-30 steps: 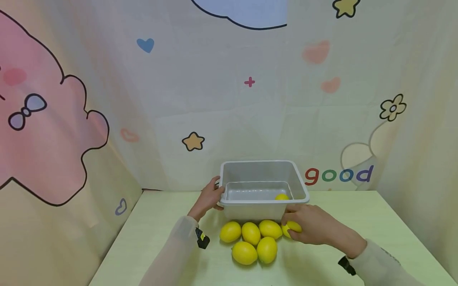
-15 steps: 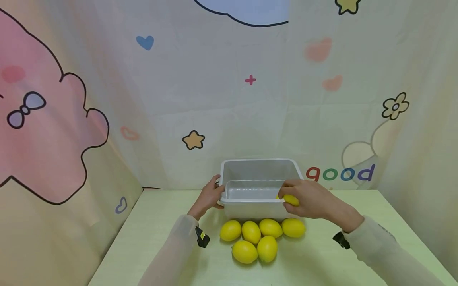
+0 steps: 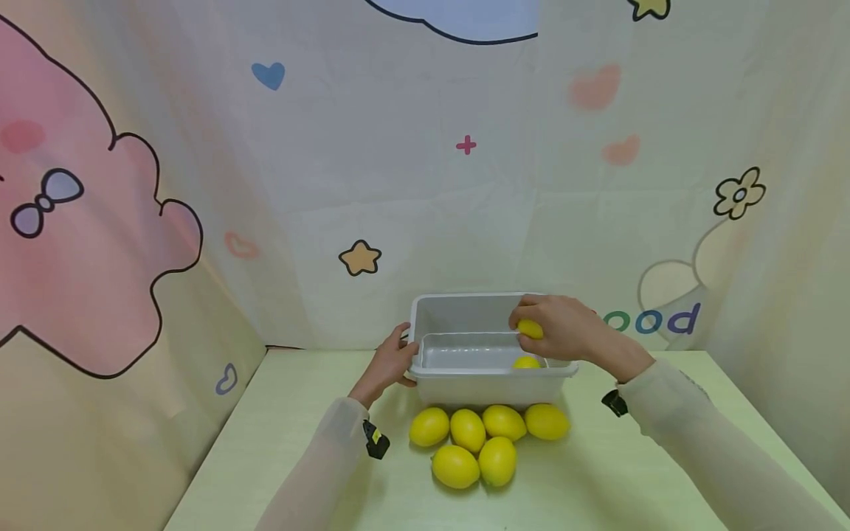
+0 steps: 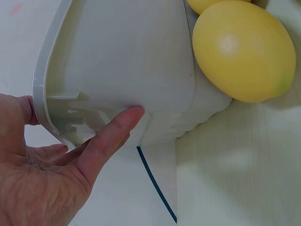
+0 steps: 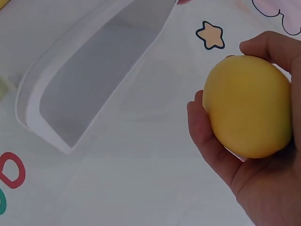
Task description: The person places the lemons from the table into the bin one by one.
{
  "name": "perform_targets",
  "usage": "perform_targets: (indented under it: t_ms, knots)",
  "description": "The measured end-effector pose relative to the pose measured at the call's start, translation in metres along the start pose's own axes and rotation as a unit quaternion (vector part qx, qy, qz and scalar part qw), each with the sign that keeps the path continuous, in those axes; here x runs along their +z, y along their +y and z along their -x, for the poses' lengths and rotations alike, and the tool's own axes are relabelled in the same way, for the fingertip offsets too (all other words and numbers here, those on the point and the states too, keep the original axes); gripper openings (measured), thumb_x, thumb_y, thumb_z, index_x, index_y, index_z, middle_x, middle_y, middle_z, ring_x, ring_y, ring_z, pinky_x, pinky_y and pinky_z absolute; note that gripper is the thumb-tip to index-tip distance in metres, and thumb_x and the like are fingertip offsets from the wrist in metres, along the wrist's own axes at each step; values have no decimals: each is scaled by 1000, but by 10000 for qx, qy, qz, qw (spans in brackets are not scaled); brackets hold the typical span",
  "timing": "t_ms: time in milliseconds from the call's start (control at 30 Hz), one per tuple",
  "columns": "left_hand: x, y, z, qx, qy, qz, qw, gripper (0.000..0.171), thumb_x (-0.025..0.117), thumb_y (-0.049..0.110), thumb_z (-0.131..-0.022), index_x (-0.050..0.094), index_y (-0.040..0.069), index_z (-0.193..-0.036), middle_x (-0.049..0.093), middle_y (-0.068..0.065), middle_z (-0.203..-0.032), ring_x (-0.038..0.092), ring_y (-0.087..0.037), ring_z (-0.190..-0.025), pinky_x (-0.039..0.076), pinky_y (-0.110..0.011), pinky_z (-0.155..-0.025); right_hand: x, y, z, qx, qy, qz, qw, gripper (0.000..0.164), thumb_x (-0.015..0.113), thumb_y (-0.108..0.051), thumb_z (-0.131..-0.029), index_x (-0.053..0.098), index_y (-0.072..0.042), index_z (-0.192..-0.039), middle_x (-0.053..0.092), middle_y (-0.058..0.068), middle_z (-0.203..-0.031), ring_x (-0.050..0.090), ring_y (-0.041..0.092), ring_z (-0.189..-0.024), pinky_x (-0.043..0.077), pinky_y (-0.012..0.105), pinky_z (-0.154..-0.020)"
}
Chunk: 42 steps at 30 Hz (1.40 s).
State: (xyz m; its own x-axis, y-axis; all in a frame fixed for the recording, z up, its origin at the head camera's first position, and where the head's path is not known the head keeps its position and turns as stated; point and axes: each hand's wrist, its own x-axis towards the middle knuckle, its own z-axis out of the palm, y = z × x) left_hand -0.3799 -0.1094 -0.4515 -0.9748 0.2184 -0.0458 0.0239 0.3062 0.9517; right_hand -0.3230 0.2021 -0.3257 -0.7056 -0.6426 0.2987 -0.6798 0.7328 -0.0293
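Note:
A light grey plastic bin [image 3: 488, 387] stands at the back of the table, with one lemon [image 3: 527, 363] inside near its right end. At the bin's left end, my left hand [image 3: 387, 363] holds the rim; the left wrist view shows the thumb at the rim and fingers [image 4: 113, 134] against the end wall. Over the bin's right side, my right hand [image 3: 567, 324] grips another lemon [image 5: 248, 107], the fingers curled round it. Several yellow lemons [image 3: 504, 423] lie on the table in two rows just in front of the bin.
A patterned curtain [image 3: 319, 177] hangs right behind the bin and along both sides of the pale table [image 3: 279, 442]. A black wrist camera [image 3: 376, 440] shows on the left sleeve and another on the right.
My right hand has risen with a lemon from in front of the bin's right side, past the front rim, to above the bin. The left hand has stayed at the rim.

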Motion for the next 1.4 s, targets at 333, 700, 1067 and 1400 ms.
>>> perform_targets:
  t_ms: [333,700,1067,1400]
  knots:
    - [-1,3,1,85,2,-20,10000,62,47,29,-100,22,18,-156,42,-23,-151,54,-46,-125,61,-46,-64,-3,15,-16,213,-18,1,9998,14,69,-19,-85,73,-17,-98,67,0,-97,59,18,-80,55,39,-75]
    - [-2,5,4,110,25,-48,9999,62,46,28,-101,22,17,-156,41,-24,-151,53,-47,-125,61,-45,-64,-2,26,-35,492,-239,-97,9985,13,66,-21,-86,72,-18,-97,65,1,-95,55,19,-77,47,33,-66]
    - [-1,3,4,98,24,24,9999,63,46,28,-100,22,16,-156,43,-26,-149,54,-48,-123,61,-45,-63,2,36,-54,862,-788,-155,9930,13,63,-23,-88,71,-18,-97,66,2,-99,55,21,-84,46,34,-70]
    - [0,2,4,157,12,39,9999,61,47,28,-100,24,18,-155,45,-26,-147,57,-47,-119,61,-47,-64,5,47,-65,1141,-1248,-215,9854,16,61,-24,-88,71,-18,-98,68,1,-99,55,20,-85,46,33,-72]
